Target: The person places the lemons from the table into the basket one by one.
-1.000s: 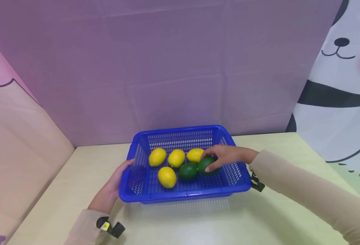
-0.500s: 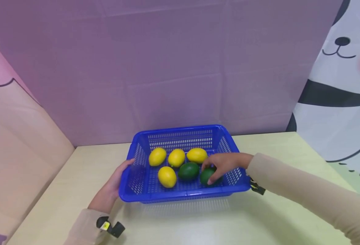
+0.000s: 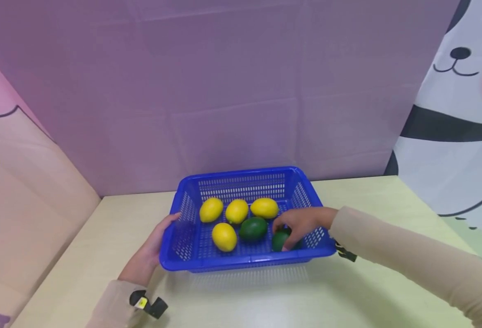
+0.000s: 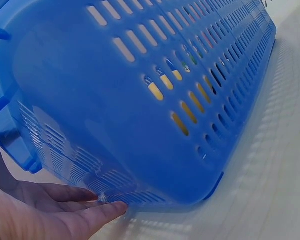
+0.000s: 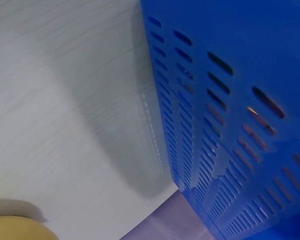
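A blue plastic basket (image 3: 250,262) with slotted walls stands on the table. On its left side my left hand (image 3: 152,241) holds the rim, with the other fingers (image 4: 102,216) against the outer wall in the left wrist view. Inside the basket, near its right front corner, my right hand (image 3: 302,223) grips a dark green avocado (image 3: 280,239), partly hidden by my fingers. A second avocado (image 3: 253,229) lies just left of it. Several yellow lemons are in the basket too: one lemon (image 3: 224,237) at front left, others, such as this lemon (image 3: 264,207), along the back.
The pale wooden table (image 3: 241,300) extends in front of the basket and to both sides. A purple cloth backdrop (image 3: 232,100) rises behind it. In the right wrist view, a yellow rounded thing (image 5: 20,229) shows at the lower left; its kind is unclear.
My right hand has moved the avocado toward the front right of the basket, away from the other avocado. The back right lemon is uncovered. My left hand stays on the rim.
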Tool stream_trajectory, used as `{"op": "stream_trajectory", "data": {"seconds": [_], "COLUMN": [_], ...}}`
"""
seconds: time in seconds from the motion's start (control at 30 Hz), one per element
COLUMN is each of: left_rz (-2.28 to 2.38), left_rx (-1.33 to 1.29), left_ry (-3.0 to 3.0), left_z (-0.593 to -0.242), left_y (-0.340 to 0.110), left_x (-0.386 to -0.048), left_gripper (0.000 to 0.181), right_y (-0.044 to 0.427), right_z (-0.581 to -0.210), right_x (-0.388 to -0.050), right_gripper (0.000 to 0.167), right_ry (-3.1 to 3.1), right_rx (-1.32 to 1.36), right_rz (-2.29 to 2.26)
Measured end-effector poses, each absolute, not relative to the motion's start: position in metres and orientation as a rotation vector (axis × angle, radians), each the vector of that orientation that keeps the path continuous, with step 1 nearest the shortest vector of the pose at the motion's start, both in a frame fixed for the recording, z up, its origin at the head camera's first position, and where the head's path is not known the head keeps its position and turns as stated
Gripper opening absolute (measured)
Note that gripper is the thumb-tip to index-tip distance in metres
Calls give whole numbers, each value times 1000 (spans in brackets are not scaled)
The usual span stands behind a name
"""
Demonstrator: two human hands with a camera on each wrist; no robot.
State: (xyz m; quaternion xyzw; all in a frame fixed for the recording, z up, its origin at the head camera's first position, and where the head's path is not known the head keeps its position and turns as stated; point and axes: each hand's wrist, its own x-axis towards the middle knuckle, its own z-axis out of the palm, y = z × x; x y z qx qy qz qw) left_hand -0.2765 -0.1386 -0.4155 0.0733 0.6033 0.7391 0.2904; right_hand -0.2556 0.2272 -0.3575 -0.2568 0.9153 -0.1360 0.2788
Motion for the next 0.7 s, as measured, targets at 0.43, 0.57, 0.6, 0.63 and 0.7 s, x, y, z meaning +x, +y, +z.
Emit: {"op": "stream_trajectory", "data": {"seconds": [0.43, 0.57, 0.6, 0.63, 0.7], "left_rz": [1967, 1965, 1966, 1967, 1971], "left_rx": [225, 239, 238, 239, 233], "left_ry": [1605, 1597, 1600, 1604, 1610], "left_z": [-418, -418, -418, -418, -417], "left_y": [-137, -137, -137, -138, -138], "left_x": [-278, -278, -277, -277, -277], "left_gripper": [72, 71, 71, 70, 70], "right_y": [228, 230, 231, 231, 232], "right_z": [-358, -358, -357, -356, -354], "right_x": [-254, -253, -253, -253, -252], "right_gripper": [41, 40, 41, 40, 40], "right_ry": [2461, 2463, 2466, 2466, 2467], "right_rx": [-638, -700, -726, -758, -816], "right_rz": [-380, -398, -402, -412, -436]}}
